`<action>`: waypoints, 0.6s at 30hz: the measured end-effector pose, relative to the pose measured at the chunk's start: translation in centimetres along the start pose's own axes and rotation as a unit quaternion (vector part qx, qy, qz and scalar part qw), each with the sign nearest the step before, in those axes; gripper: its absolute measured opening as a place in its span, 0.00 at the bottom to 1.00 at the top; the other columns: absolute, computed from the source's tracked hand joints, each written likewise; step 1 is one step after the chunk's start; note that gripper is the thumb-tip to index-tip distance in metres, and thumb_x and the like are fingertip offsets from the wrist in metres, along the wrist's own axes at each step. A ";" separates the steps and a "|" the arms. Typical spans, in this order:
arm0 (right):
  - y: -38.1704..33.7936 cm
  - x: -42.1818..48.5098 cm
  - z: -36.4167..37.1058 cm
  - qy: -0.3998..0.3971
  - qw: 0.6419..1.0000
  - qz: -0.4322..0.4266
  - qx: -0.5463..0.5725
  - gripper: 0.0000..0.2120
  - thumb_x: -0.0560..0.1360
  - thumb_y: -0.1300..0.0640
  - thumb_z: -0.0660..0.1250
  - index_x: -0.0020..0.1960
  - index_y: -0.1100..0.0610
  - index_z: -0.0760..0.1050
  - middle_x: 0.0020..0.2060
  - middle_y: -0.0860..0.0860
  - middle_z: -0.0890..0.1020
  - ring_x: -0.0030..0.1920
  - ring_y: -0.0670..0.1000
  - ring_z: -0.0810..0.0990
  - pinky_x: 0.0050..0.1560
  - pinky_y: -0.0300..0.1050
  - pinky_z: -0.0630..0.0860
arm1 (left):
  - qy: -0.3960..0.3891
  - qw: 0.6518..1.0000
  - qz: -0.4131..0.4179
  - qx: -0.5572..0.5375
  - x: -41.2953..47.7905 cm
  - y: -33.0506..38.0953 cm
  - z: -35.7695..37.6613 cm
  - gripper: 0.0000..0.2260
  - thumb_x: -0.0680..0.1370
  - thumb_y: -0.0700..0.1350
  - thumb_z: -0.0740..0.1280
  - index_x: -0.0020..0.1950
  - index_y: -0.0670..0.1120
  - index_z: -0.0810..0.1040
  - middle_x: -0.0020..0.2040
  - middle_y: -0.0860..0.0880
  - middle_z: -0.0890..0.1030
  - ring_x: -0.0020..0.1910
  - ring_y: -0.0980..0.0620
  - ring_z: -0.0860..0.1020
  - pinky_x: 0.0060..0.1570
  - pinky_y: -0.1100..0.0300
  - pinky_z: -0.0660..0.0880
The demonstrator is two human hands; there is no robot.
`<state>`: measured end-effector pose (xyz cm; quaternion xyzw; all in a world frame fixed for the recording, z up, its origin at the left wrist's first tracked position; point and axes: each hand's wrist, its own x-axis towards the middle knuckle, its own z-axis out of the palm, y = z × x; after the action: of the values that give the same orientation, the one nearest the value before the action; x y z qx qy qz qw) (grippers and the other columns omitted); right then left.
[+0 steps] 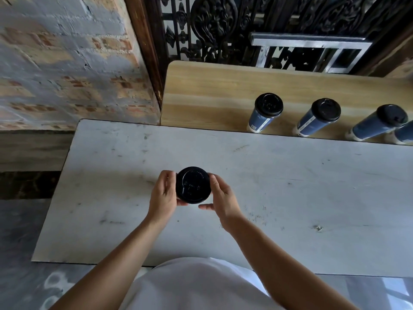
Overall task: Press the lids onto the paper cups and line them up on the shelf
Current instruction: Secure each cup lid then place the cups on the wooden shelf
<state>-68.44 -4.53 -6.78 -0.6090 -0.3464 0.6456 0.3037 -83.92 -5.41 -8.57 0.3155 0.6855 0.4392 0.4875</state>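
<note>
A black lid [193, 185] sits on top of a paper cup that stands on the white table [290, 186]; the cup's body is hidden under the lid. My left hand [164, 195] wraps the lid's left rim, thumb under its near edge. My right hand [223, 201] touches the right rim with its fingers, thumb pointing left just below the lid. On the wooden shelf [212, 95] behind the table stand lidded blue cups in a row: one [264, 114], a second [318, 118], a third [377, 124], and part of another [404, 134] at the frame's right edge.
A brick wall [67, 63] rises left of the shelf. Dark carved woodwork and a metal frame [310, 50] stand behind it. The shelf's left half, left of the first cup, is bare wood. The table's near edge runs close to my body.
</note>
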 end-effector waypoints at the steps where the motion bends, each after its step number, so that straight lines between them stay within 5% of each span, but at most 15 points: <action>1: 0.0 0.1 0.2 0.007 1.000 -0.009 -0.013 0.15 0.86 0.47 0.55 0.61 0.48 0.79 0.54 0.45 0.84 0.57 0.45 0.81 0.43 0.50 0.86 | -0.007 1.000 0.008 0.005 0.0 -0.1 -0.2 0.10 0.85 0.50 0.58 0.47 0.51 0.75 0.46 0.51 0.79 0.47 0.59 0.82 0.32 0.51 0.83; 9: 0.4 0.5 1.2 0.042 0.999 -0.011 0.013 0.15 0.86 0.51 0.54 0.61 0.53 0.78 0.55 0.52 0.82 0.58 0.48 0.81 0.44 0.55 0.86 | -0.063 0.996 0.048 0.035 0.2 0.1 -0.5 0.12 0.86 0.48 0.55 0.55 0.58 0.78 0.55 0.54 0.81 0.57 0.58 0.80 0.34 0.53 0.83; 14: -0.8 0.2 1.1 0.029 0.997 0.031 0.061 0.15 0.85 0.50 0.55 0.60 0.53 0.78 0.56 0.52 0.82 0.60 0.53 0.80 0.49 0.59 0.85 | -0.079 0.996 0.024 0.035 -0.1 1.1 -0.4 0.15 0.87 0.47 0.54 0.56 0.60 0.78 0.51 0.63 0.83 0.54 0.64 0.81 0.34 0.54 0.83; 18: -1.4 0.2 0.1 0.018 0.989 0.086 0.122 0.14 0.84 0.49 0.61 0.59 0.57 0.80 0.60 0.56 0.81 0.64 0.57 0.79 0.53 0.57 0.84 | -0.067 0.998 -0.007 0.022 -0.8 1.0 -0.4 0.15 0.86 0.48 0.54 0.54 0.62 0.79 0.51 0.59 0.83 0.49 0.60 0.84 0.32 0.55 0.82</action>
<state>-68.59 -3.57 -5.73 -0.6066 -0.2062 0.6954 0.3254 -84.08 -5.81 -7.33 0.3504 0.6632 0.3986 0.5278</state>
